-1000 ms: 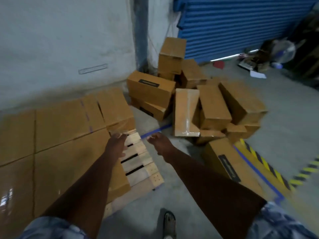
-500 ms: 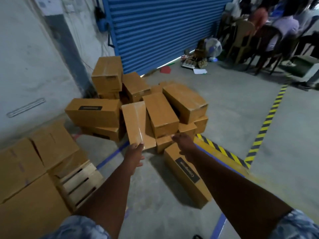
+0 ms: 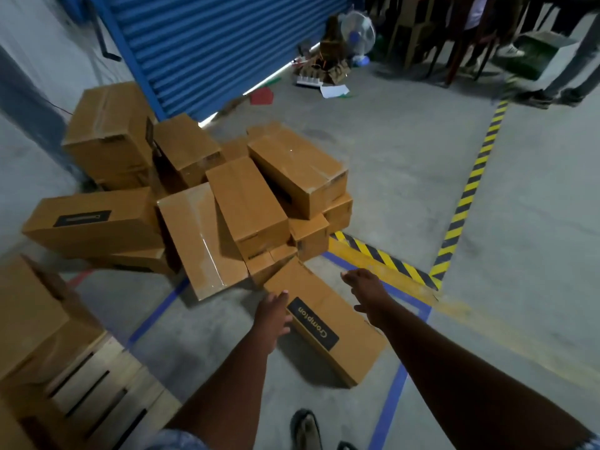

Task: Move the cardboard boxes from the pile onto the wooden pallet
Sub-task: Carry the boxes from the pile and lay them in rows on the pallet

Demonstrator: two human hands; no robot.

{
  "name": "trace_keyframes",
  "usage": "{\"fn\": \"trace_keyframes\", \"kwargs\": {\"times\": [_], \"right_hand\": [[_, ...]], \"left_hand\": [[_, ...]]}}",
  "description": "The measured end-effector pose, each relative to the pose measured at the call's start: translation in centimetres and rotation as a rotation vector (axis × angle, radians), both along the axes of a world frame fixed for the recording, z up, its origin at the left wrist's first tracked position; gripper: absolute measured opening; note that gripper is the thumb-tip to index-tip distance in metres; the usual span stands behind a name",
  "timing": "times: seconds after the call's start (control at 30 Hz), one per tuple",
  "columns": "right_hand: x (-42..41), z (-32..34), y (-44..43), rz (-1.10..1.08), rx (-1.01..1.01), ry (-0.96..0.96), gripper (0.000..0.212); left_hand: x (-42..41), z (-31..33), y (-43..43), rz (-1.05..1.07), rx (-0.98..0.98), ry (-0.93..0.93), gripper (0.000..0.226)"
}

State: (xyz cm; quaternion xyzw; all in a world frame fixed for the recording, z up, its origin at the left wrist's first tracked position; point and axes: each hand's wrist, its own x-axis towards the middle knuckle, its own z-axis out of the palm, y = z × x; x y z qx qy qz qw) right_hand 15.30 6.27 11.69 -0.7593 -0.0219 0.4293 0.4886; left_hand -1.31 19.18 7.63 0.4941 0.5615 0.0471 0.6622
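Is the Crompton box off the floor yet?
No: the Crompton box lies flat on the floor, with the left hand and right hand open over it.

Concrete floor (image 3: 406, 177), box pile (image 3: 201, 196), pallet (image 3: 107, 394)

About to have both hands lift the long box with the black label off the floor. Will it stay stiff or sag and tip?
The long box looks sealed and square-edged, so it probably stays stiff. Being elongated, it may tip endwise unless the left hand and right hand spread apart. Its weight cannot be judged. Taped faces could be slightly slippery.
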Motion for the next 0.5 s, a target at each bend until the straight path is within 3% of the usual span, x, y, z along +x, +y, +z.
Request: {"fn": "trace_keyframes", "kwargs": {"times": [0.23, 0.4, 0.5], "right_hand": [[5.3, -9.6, -1.7, 0.01, -0.185, 0.024, 0.048], [8.7, -18.2, -2.8, 0.048, -0.297, 0.042, 0.025], [10.2, -23.9, -4.0, 0.143, -0.36, 0.028, 0.026]], "left_hand": [[4.5, -10.5, -2.6, -0.036, -0.186, 0.084, 0.06], [6.3, -19.3, -5.0, 0.012, -0.221, 0.162, 0.051], [7.0, -24.0, -6.9, 0.032, -0.194, 0.211, 0.042]]}}
